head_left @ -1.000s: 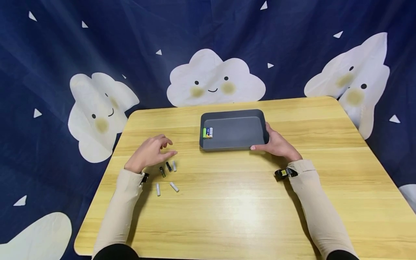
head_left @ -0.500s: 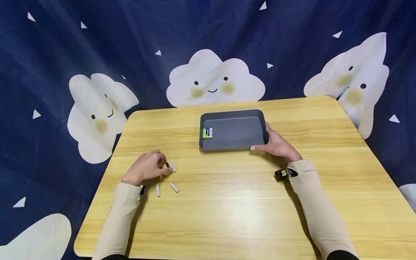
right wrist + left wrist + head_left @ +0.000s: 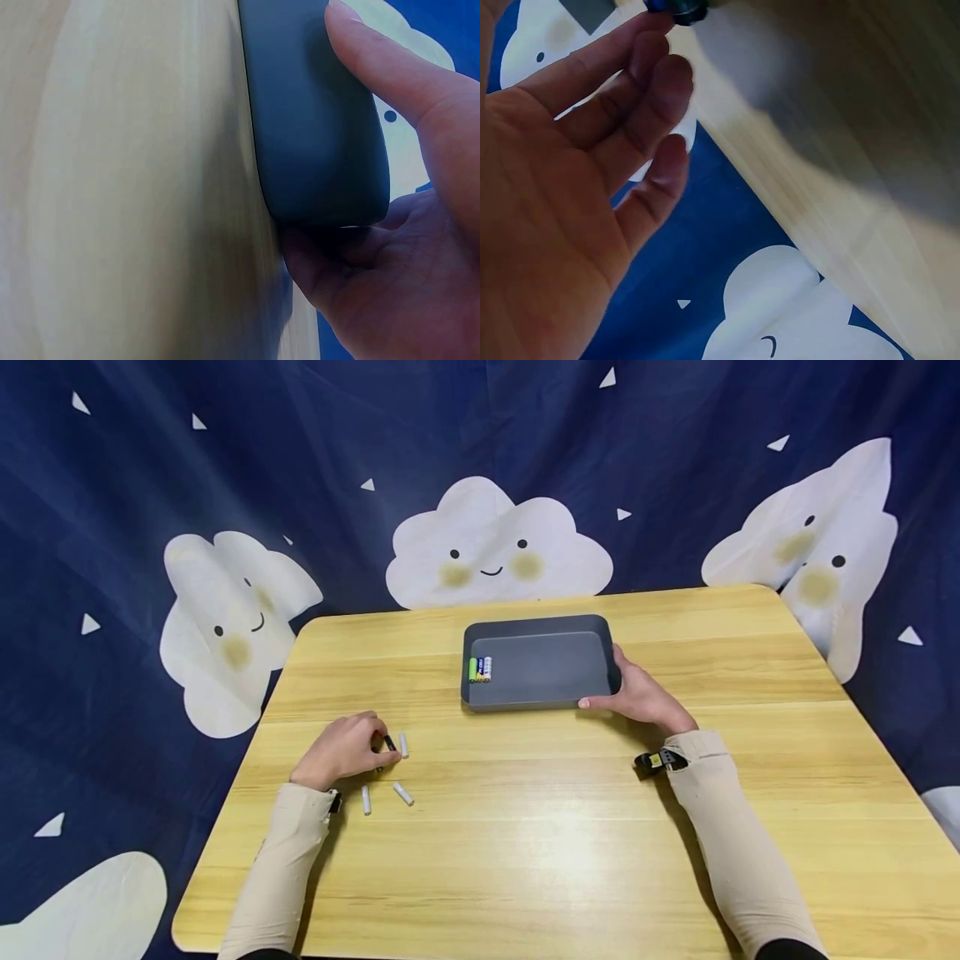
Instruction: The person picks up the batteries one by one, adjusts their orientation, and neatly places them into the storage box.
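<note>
Your left hand (image 3: 347, 750) was low over the pale wood-grain worktop (image 3: 525, 860), finger and thumb narrowed about a mostly hidden dark cylindrical battery (image 3: 378, 769); whether the pinch had closed, you couldn't tell. Your right hand (image 3: 645, 697) gripped the near right corner of the shallow, dark grey rectangular tray (image 3: 551, 664), which sat flat toward the worktop's far edge.

A smooth cylinder could easily have slipped or rolled had you pinched it off-centre. With your fingers so close, you might have knocked the black cylindrical battery (image 3: 389, 742), or your thumb the slim white cylinder (image 3: 403, 745) just beside it. A tug from your right hand could have scattered the row in the tray.

You had one tray, with three batteries side by side at its left end: one green (image 3: 472, 669), one blue-and-yellow (image 3: 481, 669), one white (image 3: 487, 669). Outside it you had two dark batteries and three white cylinders, the other two (image 3: 366, 800) (image 3: 403, 793) lying nearer you.
</note>
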Action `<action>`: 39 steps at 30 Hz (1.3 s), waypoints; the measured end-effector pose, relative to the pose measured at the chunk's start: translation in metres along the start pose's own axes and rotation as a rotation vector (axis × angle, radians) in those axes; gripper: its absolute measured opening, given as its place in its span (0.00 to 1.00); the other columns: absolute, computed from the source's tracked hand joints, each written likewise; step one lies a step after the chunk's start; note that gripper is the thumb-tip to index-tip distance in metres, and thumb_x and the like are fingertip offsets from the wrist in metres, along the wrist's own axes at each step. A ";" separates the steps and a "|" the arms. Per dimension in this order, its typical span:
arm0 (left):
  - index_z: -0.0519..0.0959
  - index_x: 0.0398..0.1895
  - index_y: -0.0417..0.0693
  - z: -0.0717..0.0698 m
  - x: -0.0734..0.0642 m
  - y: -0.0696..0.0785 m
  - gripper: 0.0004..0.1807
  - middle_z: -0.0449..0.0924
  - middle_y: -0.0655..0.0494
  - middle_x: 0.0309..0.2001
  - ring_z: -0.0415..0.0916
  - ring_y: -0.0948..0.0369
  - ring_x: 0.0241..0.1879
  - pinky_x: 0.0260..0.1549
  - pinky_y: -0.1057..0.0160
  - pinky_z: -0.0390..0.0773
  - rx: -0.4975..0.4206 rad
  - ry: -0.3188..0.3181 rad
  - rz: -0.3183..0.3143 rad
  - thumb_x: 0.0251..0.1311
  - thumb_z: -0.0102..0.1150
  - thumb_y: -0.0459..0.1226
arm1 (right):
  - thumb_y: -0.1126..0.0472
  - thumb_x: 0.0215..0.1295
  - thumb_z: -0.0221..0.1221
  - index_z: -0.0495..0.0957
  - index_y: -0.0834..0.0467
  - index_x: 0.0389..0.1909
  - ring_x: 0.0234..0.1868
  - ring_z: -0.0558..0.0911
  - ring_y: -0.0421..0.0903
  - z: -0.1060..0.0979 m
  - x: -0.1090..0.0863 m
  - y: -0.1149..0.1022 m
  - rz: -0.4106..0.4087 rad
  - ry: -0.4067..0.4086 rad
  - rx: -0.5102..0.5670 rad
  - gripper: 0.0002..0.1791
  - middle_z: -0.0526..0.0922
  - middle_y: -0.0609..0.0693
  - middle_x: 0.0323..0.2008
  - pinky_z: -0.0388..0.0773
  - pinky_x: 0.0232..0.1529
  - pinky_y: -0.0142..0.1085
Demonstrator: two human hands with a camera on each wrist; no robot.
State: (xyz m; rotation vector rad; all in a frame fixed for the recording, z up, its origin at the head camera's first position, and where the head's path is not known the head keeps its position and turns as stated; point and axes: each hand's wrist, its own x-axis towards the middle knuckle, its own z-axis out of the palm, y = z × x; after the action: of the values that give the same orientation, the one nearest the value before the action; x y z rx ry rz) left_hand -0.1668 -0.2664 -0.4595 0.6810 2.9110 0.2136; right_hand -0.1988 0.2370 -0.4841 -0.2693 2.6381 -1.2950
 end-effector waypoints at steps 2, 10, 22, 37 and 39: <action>0.81 0.27 0.56 0.001 0.001 -0.002 0.18 0.78 0.59 0.30 0.69 0.63 0.25 0.30 0.62 0.70 -0.001 0.008 0.000 0.55 0.72 0.57 | 0.42 0.52 0.78 0.31 0.50 0.85 0.78 0.63 0.64 0.000 0.000 0.000 -0.001 -0.004 -0.002 0.74 0.57 0.67 0.79 0.59 0.76 0.62; 0.86 0.34 0.50 -0.005 0.005 -0.008 0.20 0.81 0.58 0.32 0.73 0.63 0.28 0.33 0.59 0.77 -0.050 0.093 -0.009 0.53 0.73 0.56 | 0.37 0.54 0.75 0.24 0.52 0.83 0.81 0.55 0.65 -0.001 -0.001 -0.003 0.045 -0.042 -0.044 0.76 0.48 0.67 0.82 0.57 0.77 0.62; 0.85 0.39 0.50 -0.042 0.040 0.022 0.24 0.79 0.56 0.34 0.73 0.61 0.30 0.31 0.60 0.74 -0.053 0.212 0.084 0.58 0.67 0.60 | 0.38 0.54 0.75 0.26 0.54 0.83 0.81 0.56 0.66 -0.001 0.001 -0.001 0.046 -0.031 -0.049 0.76 0.50 0.69 0.81 0.56 0.77 0.62; 0.86 0.44 0.49 -0.064 0.103 0.064 0.24 0.79 0.56 0.38 0.76 0.58 0.36 0.36 0.57 0.77 -0.079 0.237 0.188 0.58 0.66 0.58 | 0.37 0.53 0.75 0.23 0.53 0.83 0.81 0.54 0.66 0.001 -0.002 0.001 0.039 -0.036 -0.039 0.78 0.48 0.69 0.82 0.55 0.78 0.62; 0.86 0.45 0.49 -0.066 0.112 0.068 0.24 0.79 0.55 0.39 0.77 0.58 0.37 0.38 0.57 0.78 -0.070 0.232 0.201 0.58 0.66 0.58 | 0.36 0.53 0.75 0.23 0.53 0.83 0.81 0.54 0.66 0.000 -0.002 0.000 0.042 -0.037 -0.045 0.78 0.48 0.68 0.82 0.55 0.77 0.62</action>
State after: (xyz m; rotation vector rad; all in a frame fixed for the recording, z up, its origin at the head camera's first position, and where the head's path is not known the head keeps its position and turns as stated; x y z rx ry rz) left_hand -0.2481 -0.1622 -0.3956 0.9990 3.0309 0.4428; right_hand -0.1971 0.2377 -0.4838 -0.2403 2.6300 -1.2071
